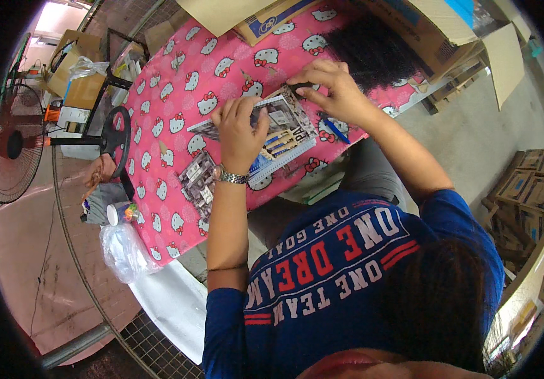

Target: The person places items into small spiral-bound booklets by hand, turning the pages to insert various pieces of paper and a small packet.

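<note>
A spiral-bound notebook (290,129) with a grey, blue and yellow printed cover lies at the near edge of the pink table. Curled over its left part, my left hand (241,129) grips it, thumb toward the cover's middle. My right hand (332,91) is at the notebook's far right corner, thumb and fingers pinching a small black piece (300,87). A blue pen (336,129) lies just right of the notebook. To the left of my left forearm rests a second grey-printed notebook or booklet (199,180).
A pink tablecloth with cartoon cats covers the table (158,126). A heap of thin black strands (373,54) spreads at the far right, by an open cardboard box (427,41). Another box (272,22) stands at the back. A fan (16,145) and a plastic bag (123,252) are left.
</note>
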A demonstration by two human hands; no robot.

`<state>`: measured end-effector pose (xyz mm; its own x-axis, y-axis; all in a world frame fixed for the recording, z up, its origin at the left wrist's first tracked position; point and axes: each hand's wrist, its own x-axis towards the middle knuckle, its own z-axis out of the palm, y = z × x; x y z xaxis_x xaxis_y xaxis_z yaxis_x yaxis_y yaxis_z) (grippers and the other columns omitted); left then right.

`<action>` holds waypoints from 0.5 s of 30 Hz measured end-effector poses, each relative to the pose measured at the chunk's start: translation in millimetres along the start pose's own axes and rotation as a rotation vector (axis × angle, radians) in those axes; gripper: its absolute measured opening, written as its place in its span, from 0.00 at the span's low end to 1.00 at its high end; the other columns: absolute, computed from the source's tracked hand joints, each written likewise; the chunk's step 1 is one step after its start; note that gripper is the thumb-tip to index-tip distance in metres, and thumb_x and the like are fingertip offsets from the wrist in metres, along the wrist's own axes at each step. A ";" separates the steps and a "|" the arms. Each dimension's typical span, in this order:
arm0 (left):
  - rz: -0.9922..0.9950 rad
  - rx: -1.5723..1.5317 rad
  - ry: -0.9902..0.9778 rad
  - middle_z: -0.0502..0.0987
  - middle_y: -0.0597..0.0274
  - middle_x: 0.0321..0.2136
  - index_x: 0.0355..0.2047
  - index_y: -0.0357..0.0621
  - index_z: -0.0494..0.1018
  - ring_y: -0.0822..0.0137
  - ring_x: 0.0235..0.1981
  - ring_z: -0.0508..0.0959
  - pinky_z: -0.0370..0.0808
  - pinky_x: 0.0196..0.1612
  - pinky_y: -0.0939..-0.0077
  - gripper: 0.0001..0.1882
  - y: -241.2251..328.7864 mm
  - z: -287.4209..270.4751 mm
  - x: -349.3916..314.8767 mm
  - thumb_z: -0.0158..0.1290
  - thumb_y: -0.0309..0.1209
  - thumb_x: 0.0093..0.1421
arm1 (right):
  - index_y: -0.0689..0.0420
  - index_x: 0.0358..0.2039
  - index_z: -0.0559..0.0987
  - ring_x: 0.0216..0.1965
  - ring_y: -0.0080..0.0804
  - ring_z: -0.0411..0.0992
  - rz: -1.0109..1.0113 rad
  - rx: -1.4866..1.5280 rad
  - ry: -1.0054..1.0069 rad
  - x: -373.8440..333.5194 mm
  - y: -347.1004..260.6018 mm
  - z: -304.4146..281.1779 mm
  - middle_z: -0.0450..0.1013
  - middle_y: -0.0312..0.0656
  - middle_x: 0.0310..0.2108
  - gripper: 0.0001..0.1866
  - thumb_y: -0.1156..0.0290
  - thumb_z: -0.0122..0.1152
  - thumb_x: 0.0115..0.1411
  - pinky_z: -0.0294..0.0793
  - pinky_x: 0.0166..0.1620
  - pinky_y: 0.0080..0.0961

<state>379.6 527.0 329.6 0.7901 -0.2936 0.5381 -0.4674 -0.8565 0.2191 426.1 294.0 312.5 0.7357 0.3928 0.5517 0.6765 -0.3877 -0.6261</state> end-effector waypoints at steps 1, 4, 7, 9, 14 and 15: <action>-0.004 -0.009 -0.012 0.79 0.64 0.35 0.38 0.48 0.76 0.62 0.40 0.74 0.59 0.46 0.65 0.11 1.7 -0.7 1.7 0.58 0.34 0.55 | 0.46 0.40 0.82 0.45 0.33 0.70 -0.022 -0.002 -0.004 1.5 -0.8 3.0 0.75 0.33 0.36 0.10 0.67 0.63 0.56 0.56 0.49 0.39; -0.026 -0.056 0.002 0.78 0.67 0.32 0.34 0.48 0.77 0.65 0.39 0.73 0.58 0.45 0.67 0.10 4.3 -0.3 2.6 0.62 0.36 0.53 | 0.51 0.42 0.82 0.44 0.34 0.70 -0.038 0.015 -0.079 6.2 -14.1 3.4 0.74 0.37 0.37 0.12 0.72 0.62 0.56 0.61 0.48 0.36; -0.031 -0.097 -0.008 0.79 0.68 0.30 0.31 0.48 0.78 0.66 0.37 0.74 0.58 0.45 0.68 0.10 5.5 -2.5 4.9 0.63 0.37 0.53 | 0.55 0.43 0.81 0.43 0.37 0.71 -0.049 0.185 -0.123 10.2 -11.2 3.9 0.73 0.41 0.36 0.13 0.77 0.61 0.55 0.66 0.47 0.34; -0.021 -0.112 -0.017 0.79 0.68 0.30 0.31 0.48 0.78 0.66 0.36 0.74 0.58 0.45 0.68 0.09 5.4 -3.4 6.4 0.62 0.37 0.53 | 0.56 0.42 0.81 0.42 0.40 0.72 -0.049 0.297 -0.128 11.6 -9.5 4.9 0.73 0.43 0.37 0.13 0.80 0.61 0.54 0.70 0.46 0.33; -0.052 -0.150 -0.044 0.80 0.68 0.31 0.31 0.50 0.79 0.68 0.38 0.75 0.57 0.46 0.68 0.10 0.3 -3.0 3.0 0.63 0.39 0.51 | 0.57 0.40 0.81 0.42 0.43 0.74 -0.041 0.334 -0.159 14.4 -15.4 -0.3 0.75 0.46 0.38 0.13 0.82 0.60 0.54 0.74 0.46 0.33; -0.045 -0.155 -0.037 0.80 0.68 0.31 0.31 0.50 0.79 0.68 0.38 0.75 0.57 0.46 0.68 0.10 0.2 -2.3 2.8 0.63 0.39 0.51 | 0.57 0.41 0.81 0.42 0.41 0.74 -0.042 0.359 -0.147 13.0 -13.3 0.2 0.75 0.45 0.37 0.13 0.82 0.60 0.54 0.73 0.45 0.32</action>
<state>380.8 527.0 333.0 0.8245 -0.2742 0.4950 -0.4843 -0.7944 0.3667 426.6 304.4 327.9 0.6776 0.5275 0.5124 0.6325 -0.0626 -0.7720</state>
